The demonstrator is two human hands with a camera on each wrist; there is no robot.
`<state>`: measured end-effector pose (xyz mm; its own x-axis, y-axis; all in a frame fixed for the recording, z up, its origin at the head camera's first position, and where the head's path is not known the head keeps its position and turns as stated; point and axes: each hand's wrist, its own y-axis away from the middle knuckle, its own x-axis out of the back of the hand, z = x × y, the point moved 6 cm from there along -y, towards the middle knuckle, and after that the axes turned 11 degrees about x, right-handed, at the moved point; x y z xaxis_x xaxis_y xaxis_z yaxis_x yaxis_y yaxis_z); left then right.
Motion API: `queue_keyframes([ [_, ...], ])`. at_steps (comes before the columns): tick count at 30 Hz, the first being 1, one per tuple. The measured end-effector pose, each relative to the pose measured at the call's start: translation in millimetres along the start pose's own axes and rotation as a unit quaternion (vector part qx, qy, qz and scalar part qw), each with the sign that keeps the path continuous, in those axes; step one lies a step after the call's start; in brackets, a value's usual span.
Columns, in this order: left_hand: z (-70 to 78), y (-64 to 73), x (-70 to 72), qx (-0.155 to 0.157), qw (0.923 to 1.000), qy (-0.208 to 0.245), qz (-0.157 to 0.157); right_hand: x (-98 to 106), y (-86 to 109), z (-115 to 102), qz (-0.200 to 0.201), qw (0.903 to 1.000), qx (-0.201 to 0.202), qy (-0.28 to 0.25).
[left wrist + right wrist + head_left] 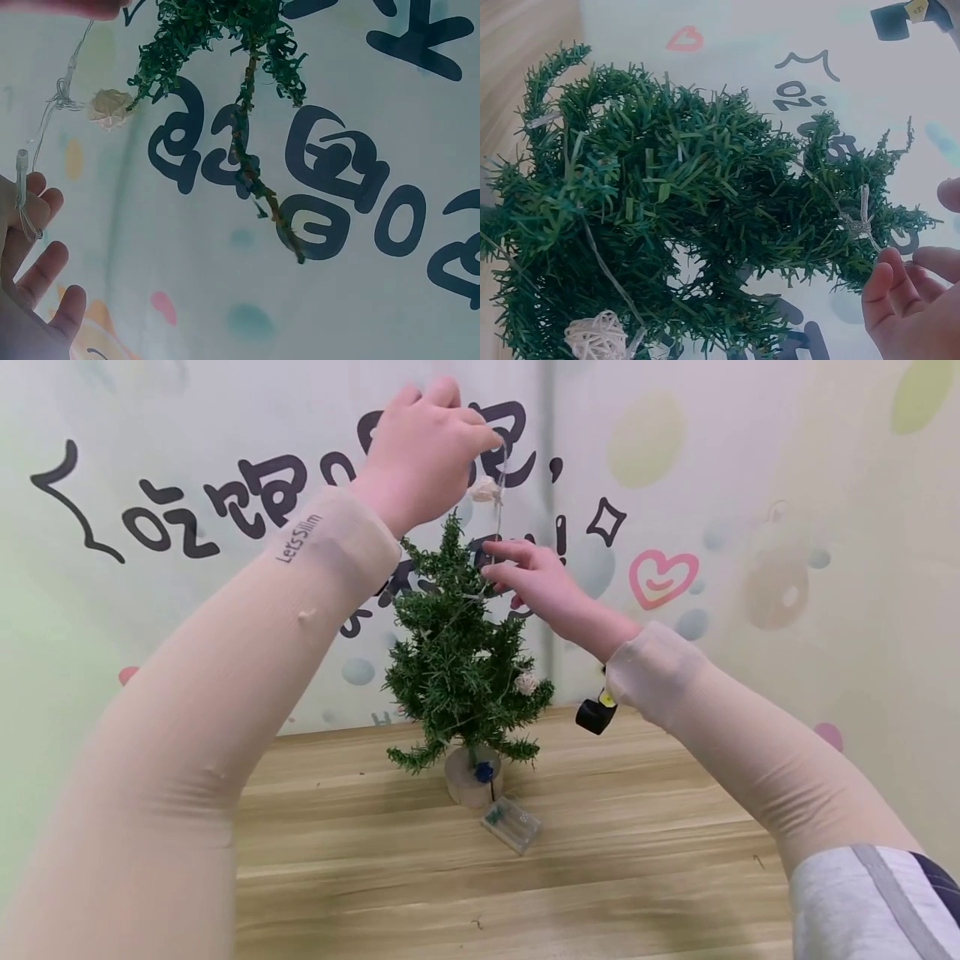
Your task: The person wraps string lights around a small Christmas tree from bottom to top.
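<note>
A small artificial Christmas tree [450, 652] stands upright with a string of lights wound about its branches. Above the treetop, my left hand [427, 452] pinches the thin clear wire [500, 518] of that string between thumb and fingers. A pale woven ball [110, 109] hangs from the wire just below it. My right hand [555, 593] is at the tree's upper right side, its fingers loosely extended and the thumb apart. In the right wrist view the wire runs from a branch to the right fingers [904, 289]. Another white woven ball [596, 336] sits lower in the branches.
The tree's round wooden base [461, 781] rests on a wood-grain table [375, 877]. A clear battery box [512, 825] lies in front of it, beside a small blue piece [483, 771]. Behind is a wall [652, 652] with printed lettering and shapes.
</note>
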<state>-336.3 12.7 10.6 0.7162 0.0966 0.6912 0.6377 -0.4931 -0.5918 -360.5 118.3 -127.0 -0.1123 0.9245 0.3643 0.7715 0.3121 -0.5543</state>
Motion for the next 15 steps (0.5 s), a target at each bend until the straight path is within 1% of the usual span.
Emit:
queue_keyframes([
  [2, 3.4, 0.0, 1.0, -0.009, 0.9999, 0.0, 0.009, -0.2, 1.2, -0.1, -0.003, 1.0, 0.002, 0.002],
  [3, 4.0, -0.6, 0.9, -0.008, 0.9999, -0.001, 0.008, -0.4, 1.6, -0.2, -0.003, 1.0, 0.003, 0.003],
  [4, 3.4, -1.4, 0.5, -0.003, 1.0, -0.002, 0.004, -0.7, 1.7, -0.1, -0.004, 1.0, 0.004, 0.003],
  [6, -0.5, -3.6, -1.6, 0.018, 0.9997, 0.0, -0.015, -1.4, 1.1, 0.1, -0.004, 1.0, 0.004, 0.002],
  [10, -16.2, -6.4, -8.8, 0.065, 0.9966, 0.008, -0.05, -2.7, -0.6, 0.6, -0.007, 0.9998, -0.002, 0.019],
  [13, -31.6, -5.7, -15.1, 0.092, 0.9934, 0.018, -0.067, -5.2, -3.2, -0.5, -0.02, 0.9979, 0.002, 0.062],
  [15, -42.1, -4.7, -20.3, 0.106, 0.9905, 0.025, -0.084, -7.5, -5.4, -1.3, -0.032, 0.9947, 0.009, 0.097],
])
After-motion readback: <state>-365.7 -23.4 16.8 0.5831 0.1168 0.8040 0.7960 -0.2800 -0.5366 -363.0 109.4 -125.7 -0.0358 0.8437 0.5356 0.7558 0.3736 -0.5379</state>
